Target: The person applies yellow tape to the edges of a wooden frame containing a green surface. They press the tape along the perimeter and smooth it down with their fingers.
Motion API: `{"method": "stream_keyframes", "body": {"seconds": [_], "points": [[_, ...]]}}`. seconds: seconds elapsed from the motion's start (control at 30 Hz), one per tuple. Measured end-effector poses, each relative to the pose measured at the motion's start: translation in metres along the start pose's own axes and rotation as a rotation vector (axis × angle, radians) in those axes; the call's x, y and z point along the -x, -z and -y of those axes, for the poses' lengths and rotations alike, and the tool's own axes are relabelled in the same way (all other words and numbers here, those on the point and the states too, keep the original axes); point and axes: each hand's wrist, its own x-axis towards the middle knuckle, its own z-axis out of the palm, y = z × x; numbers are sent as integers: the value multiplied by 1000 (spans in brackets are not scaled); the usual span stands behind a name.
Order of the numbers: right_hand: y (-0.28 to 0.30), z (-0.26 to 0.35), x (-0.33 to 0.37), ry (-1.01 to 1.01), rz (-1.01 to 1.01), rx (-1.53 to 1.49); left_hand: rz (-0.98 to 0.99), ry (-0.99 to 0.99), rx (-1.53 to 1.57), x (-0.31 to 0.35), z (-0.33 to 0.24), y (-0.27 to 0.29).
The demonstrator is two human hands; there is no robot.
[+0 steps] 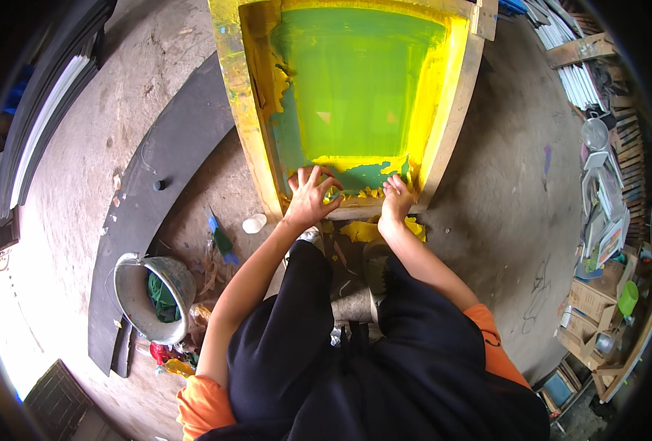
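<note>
In front of my knees leans or lies a screen-printing frame (452, 103) of wood, stained yellow, with a green and yellow mesh (362, 81) stretched in it. Ragged yellow film, perhaps dried ink or tape, is torn along its near and left edges. My left hand (312, 197) rests over the near left corner with fingers spread and bent. Close to the near right corner, my right hand (396, 201) has its fingers curled together; whatever they pinch, if anything, is hidden. Loose yellow scraps (362, 231) lie below the frame's near edge, between my feet.
On the left stands a grey bucket (124, 294) with dark green cloth inside, beside a long black sheet (138, 198). A white cup (254, 223) and scattered rags lie near my left arm. Cardboard boxes (590, 301), a green cup (628, 298) and stacked frames line the right side.
</note>
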Motion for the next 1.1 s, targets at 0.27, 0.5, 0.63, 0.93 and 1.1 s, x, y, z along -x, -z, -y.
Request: {"method": "stream_keyframes", "body": {"seconds": [0.27, 0.5, 0.63, 0.93, 1.1], "points": [[-7, 5, -2, -129, -47, -191, -32, -17, 6, 1, 0, -3], [-19, 7, -26, -295, -197, -108, -31, -18, 4, 2, 0, -2], [-18, -7, -39, -195, -212, 82, -25, -25, 26, -1, -1, -3], [-3, 50, -22, -5, 109, -86, -30, -2, -22, 2, -1, -3], [23, 13, -7, -262, 133, -53, -9, 19, -13, 2, -2, -3]]}}
